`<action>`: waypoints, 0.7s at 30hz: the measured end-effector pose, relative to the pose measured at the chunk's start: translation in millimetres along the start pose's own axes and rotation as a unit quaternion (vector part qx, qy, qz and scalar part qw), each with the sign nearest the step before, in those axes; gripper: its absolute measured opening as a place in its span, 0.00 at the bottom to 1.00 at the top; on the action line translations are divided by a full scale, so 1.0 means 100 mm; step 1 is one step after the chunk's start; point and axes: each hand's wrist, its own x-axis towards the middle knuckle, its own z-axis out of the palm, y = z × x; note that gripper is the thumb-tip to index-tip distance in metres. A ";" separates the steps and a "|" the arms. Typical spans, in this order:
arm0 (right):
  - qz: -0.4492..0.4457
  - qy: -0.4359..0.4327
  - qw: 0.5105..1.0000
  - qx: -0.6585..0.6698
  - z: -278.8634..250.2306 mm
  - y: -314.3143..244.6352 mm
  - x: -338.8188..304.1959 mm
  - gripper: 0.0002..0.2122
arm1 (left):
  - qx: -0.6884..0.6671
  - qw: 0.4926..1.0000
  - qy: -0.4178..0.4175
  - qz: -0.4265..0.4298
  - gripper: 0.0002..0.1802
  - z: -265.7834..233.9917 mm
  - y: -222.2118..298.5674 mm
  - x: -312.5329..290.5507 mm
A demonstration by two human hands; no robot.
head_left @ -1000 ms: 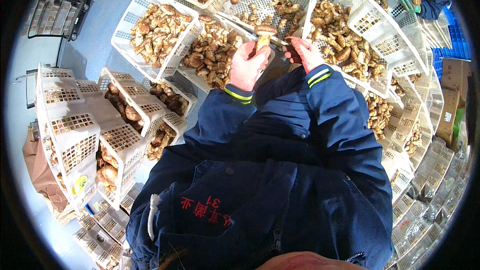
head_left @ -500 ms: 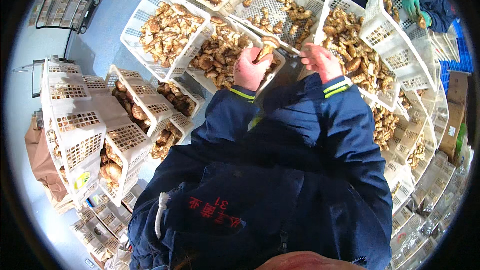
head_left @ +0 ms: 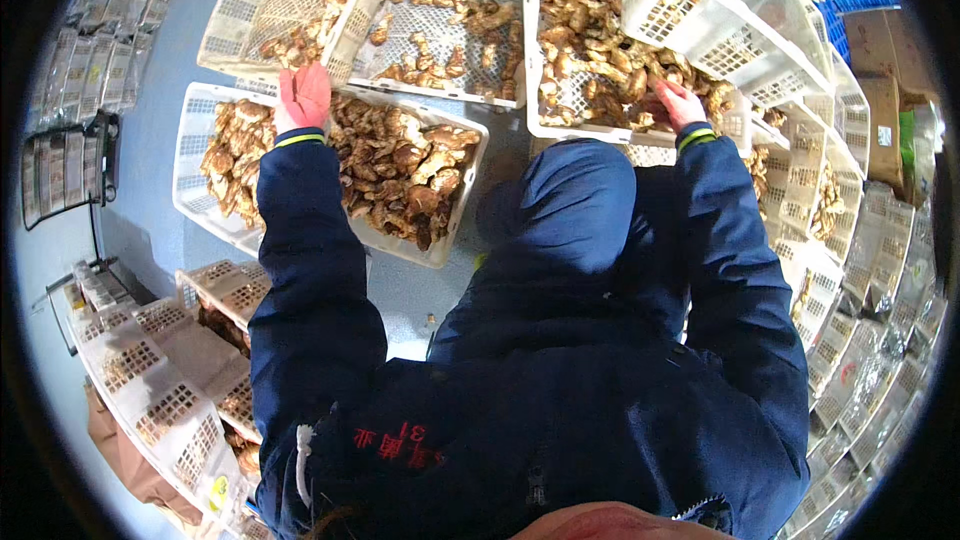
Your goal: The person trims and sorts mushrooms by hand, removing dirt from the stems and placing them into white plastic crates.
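My left hand [head_left: 303,96], in a pink glove, reaches to the near edge of the far-left white basket [head_left: 232,44]. Its fingers stretch forward, and no mushroom shows in it. Brown mushrooms [head_left: 317,28] lie in that basket just beyond the fingertips. My right hand [head_left: 680,103], gloved in pink too, is down in the right-hand basket [head_left: 533,60], its fingers bent around a mushroom [head_left: 656,105] among many others. Between my arms, close to my knee, a basket of darker mushrooms [head_left: 405,172] sits beside another full one [head_left: 232,155], partly behind my left forearm.
A shallow basket [head_left: 438,93] with scattered mushrooms stands at the far middle. An empty-looking tilted basket [head_left: 740,35] overlaps the right one. Stacked baskets [head_left: 150,370] stand at lower left, and clear-wrapped packs [head_left: 875,270] line the right. Cardboard boxes [head_left: 885,100] stand at far right.
My left hand has moved left to the far-left basket; the mushroom it held no longer shows. My right hand has gone right, into the mushrooms. The view has shifted.
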 end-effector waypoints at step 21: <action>-0.277 -0.114 0.707 -0.641 0.89 0.03 0.67 0.16 | 0.193 0.950 -0.045 -0.243 0.21 0.22 -1.78 -1.73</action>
